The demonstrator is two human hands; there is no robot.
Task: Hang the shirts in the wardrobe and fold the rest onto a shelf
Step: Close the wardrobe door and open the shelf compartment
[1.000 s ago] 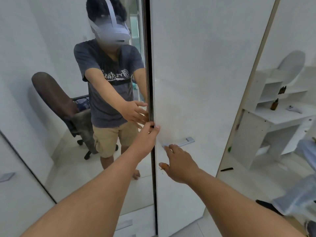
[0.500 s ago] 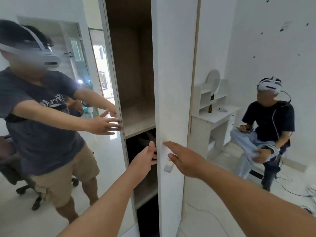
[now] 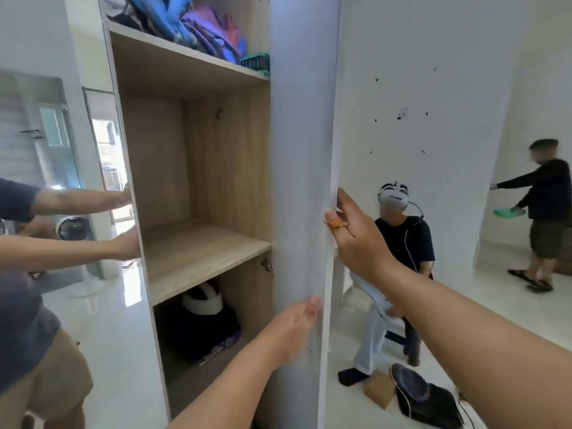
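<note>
Your left hand (image 3: pixel 297 320) lies flat on the white wardrobe door (image 3: pixel 301 181); your right hand (image 3: pixel 356 233) curls round its edge beside the bare wooden shelf (image 3: pixel 201 258).

Seated person (image 3: pixel 402 243) by wall; helmet (image 3: pixel 201 301) bottom compartment; fan (image 3: pixel 72 230) left.

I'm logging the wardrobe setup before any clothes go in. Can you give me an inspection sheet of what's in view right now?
Surface: middle shelf bare wood.
Job's things: wardrobe door swung open; no shirts in hand.
Clutter: bundled fabrics on top shelf; dark bag in bottom compartment.
Grippers: left hand flat on door; right hand grips door edge.
Cables: white cable on floor by black bag.
Surroundings: seated person, standing person, mirror door at left.
</note>
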